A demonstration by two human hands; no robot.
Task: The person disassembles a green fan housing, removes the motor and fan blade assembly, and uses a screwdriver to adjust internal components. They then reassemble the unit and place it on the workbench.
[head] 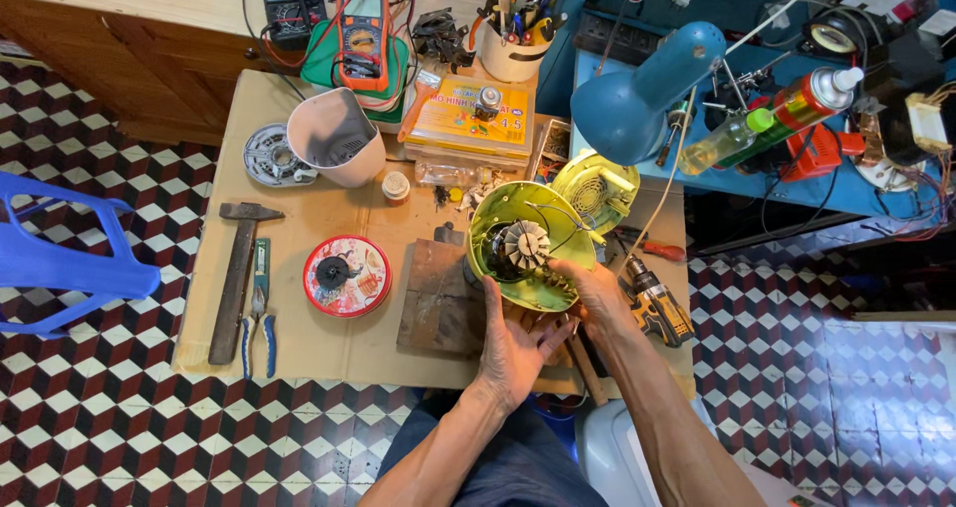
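— What is being held at the near edge of the cardboard mat (299, 348)?

— A lime-green motor housing (530, 243) is tilted up on a wooden block (438, 298), its open side turned toward the camera so that the motor's finned fan (525, 245) can be seen. It is steadied from below by the left hand (513, 353), palm up with the fingers spread against its lower rim. The rim is grasped at its right side by the right hand (596, 290), fingers curled over the edge.

— And the containers?

— A white plastic jug (337, 136) is laid on its side toward the far left corner of the mat; nothing can be seen in it. A white cup (510, 54) at the far edge is crammed with pens and small tools. A round red tin (347, 275) lies left of the block, with a dark part resting on it.

— Tools within reach?

— A hammer (237, 278) and blue-handled pliers (261, 313) are laid parallel at the left edge, and a cordless drill (655, 303) is set just right of the hands.
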